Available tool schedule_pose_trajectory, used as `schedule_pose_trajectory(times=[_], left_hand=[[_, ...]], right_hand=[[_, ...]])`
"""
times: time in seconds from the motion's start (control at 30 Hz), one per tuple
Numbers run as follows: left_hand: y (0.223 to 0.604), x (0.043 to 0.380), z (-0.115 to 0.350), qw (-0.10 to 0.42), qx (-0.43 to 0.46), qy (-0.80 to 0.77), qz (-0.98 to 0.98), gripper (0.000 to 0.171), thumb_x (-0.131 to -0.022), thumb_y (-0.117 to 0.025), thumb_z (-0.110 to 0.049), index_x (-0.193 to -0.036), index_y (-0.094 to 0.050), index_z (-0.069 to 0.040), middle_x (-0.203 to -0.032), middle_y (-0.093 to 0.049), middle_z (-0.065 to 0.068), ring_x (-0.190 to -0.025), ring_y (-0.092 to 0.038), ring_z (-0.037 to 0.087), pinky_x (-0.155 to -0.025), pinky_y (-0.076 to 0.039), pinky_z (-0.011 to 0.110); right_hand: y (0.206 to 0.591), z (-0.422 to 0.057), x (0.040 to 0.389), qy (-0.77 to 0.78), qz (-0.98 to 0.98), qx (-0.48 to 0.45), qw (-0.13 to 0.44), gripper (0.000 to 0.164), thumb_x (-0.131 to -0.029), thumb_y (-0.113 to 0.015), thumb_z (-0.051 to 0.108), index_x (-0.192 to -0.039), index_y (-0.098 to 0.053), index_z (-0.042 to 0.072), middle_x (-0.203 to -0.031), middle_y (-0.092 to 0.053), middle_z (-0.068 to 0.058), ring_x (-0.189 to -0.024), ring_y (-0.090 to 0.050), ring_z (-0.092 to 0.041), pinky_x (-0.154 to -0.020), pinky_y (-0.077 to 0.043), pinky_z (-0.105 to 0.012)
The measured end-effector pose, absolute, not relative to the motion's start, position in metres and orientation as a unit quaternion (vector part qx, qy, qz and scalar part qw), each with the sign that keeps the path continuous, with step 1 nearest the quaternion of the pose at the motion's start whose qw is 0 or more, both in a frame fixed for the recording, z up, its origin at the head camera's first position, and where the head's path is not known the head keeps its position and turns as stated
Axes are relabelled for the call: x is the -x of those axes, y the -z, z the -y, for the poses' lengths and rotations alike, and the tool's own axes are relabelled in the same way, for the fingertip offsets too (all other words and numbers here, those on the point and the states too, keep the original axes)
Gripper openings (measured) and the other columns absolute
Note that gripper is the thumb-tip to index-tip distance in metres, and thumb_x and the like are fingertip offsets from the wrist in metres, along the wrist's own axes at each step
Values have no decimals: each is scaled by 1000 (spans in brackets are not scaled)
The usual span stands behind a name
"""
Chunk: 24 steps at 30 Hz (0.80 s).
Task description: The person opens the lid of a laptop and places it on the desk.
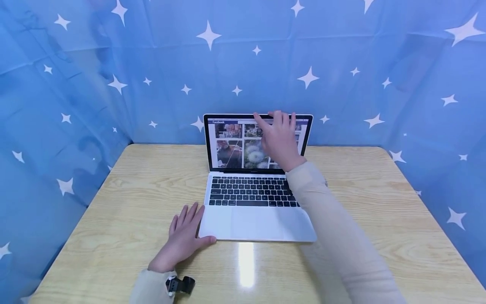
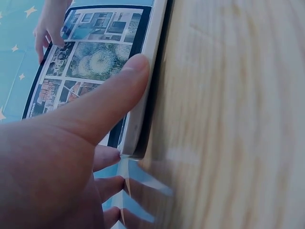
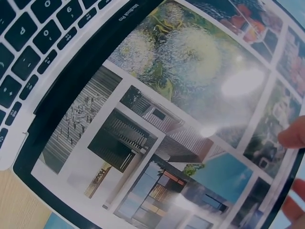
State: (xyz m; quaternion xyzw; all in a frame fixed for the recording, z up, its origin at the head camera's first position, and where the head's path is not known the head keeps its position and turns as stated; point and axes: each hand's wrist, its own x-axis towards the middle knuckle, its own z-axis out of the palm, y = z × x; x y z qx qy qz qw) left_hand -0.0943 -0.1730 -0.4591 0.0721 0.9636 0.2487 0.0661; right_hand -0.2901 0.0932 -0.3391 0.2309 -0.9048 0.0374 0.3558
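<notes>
A silver laptop [image 1: 216, 221] stands unfolded on the table, its keyboard [image 1: 247, 192] facing me and its screen [image 1: 229, 154] raised, with a grid of pictures on it. My right hand [image 1: 280, 141] reaches across and pinches the screen's top edge. In the right wrist view its thumb [image 3: 293, 133] lies on the front while the other fingers sit at the edge, partly out of frame. At the laptop's front left corner rests my left hand [image 1: 183, 240], fingers spread and straight along the side. Its thumb [image 2: 126, 78] touches the front edge.
Beneath the laptop is a light wooden table [image 1: 152, 177] with rounded far corners. A blue curtain [image 1: 258, 63] with white stars hangs close behind it and on both sides. Light reflects off the tabletop before the laptop.
</notes>
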Motion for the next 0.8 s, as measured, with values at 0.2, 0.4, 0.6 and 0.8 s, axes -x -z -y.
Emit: schedule_pose_trajectory(times=[0.2, 0.4, 0.6, 0.8], left_hand=[[457, 95, 171, 75, -68, -245, -964, 99, -67, -61, -64, -143, -20, -14, -148, -11, 12, -133, 0, 36, -101, 3, 56], [456, 94, 173, 76, -65, -247, -964, 100, -67, -60, -65, -143, -21, -13, -148, -11, 13, -133, 1, 37, -101, 3, 57], [457, 95, 175, 78, -64, -245, -964, 100, -67, -59, -66, -143, -21, -13, -148, -11, 13, -133, 2, 37, -101, 4, 57], [458, 95, 172, 84, -69, -245, -963, 101, -67, -59, -67, -143, -21, -13, -148, -10, 13, -133, 2, 37, -101, 4, 57]], right_hand=[[336, -95, 293, -34, 919, -223, 324, 60, -82, -48, 11, -137, -35, 31, -122, -41, -19, -110, -39, -39, -98, -13, -63], [332, -91, 296, -33, 924, -222, 308, 61, -82, -47, 11, -138, -34, 32, -122, -40, -18, -111, -38, -37, -99, -12, -62], [332, -90, 297, -23, 926, -219, 306, 60, -83, -50, 16, -138, -33, 32, -122, -40, -17, -112, -38, -36, -99, -13, -62], [334, -94, 297, -16, 929, -217, 300, 60, -83, -58, 30, -138, -33, 32, -121, -40, -17, -110, -38, -36, -97, -15, -64]])
